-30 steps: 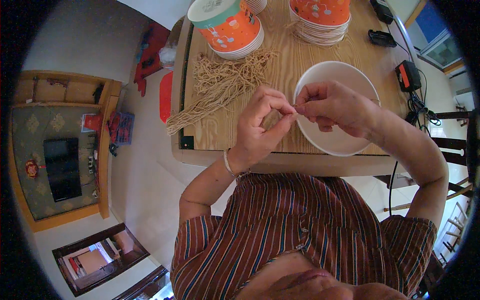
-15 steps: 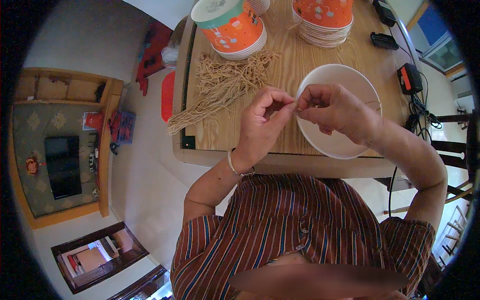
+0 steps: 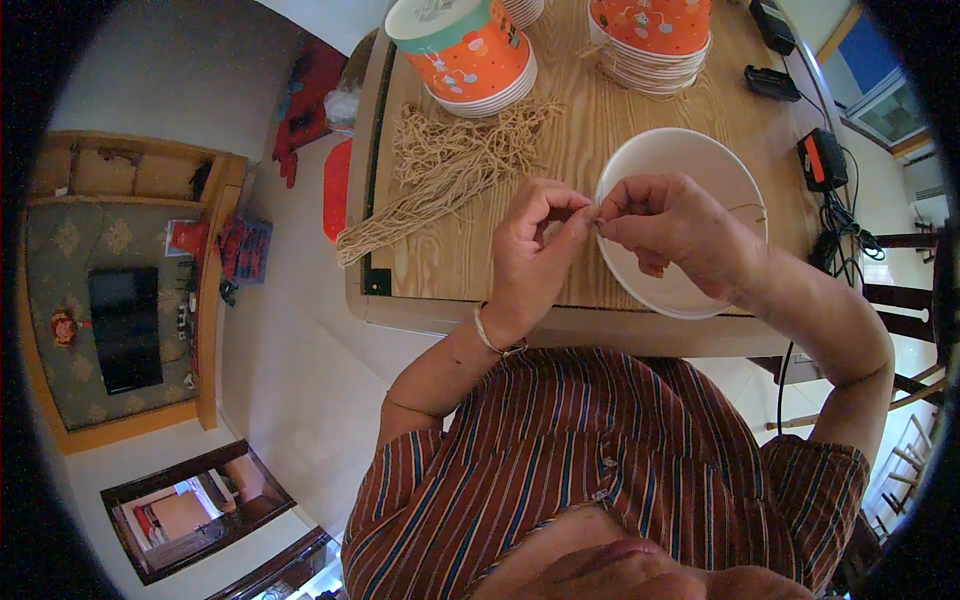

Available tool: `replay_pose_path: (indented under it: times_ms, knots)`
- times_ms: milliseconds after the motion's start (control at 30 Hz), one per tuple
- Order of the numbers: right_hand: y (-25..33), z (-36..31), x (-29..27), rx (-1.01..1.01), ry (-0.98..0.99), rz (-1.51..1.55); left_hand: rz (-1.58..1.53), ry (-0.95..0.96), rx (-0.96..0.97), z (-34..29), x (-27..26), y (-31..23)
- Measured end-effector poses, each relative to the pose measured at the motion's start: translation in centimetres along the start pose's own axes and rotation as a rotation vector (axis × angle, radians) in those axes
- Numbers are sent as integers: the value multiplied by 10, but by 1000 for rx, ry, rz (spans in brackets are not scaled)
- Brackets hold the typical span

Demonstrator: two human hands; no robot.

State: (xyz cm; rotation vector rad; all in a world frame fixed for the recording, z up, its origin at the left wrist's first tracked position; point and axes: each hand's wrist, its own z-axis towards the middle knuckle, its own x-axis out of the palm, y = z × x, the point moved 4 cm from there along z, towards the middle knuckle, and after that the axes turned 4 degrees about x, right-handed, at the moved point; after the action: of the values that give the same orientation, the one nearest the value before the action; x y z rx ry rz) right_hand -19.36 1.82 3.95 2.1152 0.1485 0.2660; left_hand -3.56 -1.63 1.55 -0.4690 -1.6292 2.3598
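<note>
1. Bucket [image 3: 690, 150], white and round-mouthed, stands on the wood-grain table [image 3: 560, 150] near the wearer's edge, opening toward the camera; the right hand covers part of it.
2. Left hand [image 3: 538, 240]: thumb and index pinched together just beside the bucket's left rim. Bracelet [image 3: 488, 332] at the wrist.
3. Right hand [image 3: 680, 228]: over the bucket mouth, thumb and index likewise pinched, tips meeting those of the left. Whatever lies between the fingertips is too small to tell.
4. Thin tan cord [image 3: 748, 207] visible at the bucket's right rim.
5. Cord bundle [image 3: 430, 205], tan, lies left of the left hand, loose and tangled at its far end, straighter toward the table's left corner.
6. Orange tub stack [image 3: 470, 70] with teal band stands just beyond the bundle. Second orange stack [image 3: 650, 30], farther right, has cord around its lower rims.
7. Black-and-orange adapter [image 3: 822, 160] and dark cables [image 3: 840, 225] sit right of the bucket.
</note>
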Motion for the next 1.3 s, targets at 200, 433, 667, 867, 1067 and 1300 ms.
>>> replay_pose_path:
  times_ms: [200, 433, 667, 867, 1067, 1300]
  knots:
    - [4, -1, 1, -65, -34, -90, 326, -45, 324, -3, -1, -15]
    - [6, -1, 4, -242, -127, -293, 369, -55, 323, -10, -1, -20]
    - [5, -3, 4, -321, -135, -322, 365, -46, 300, -12, 0, -21]
    - [1, -1, 0, -94, -97, -238, -99, -93, -10, -13, -3, 1]
    - [-1, -3, 0, -54, -81, -93, -274, -46, -194, -20, -5, 8]
    - [-5, 0, 1, -57, -69, -100, -360, -14, -262, -23, 4, 4]
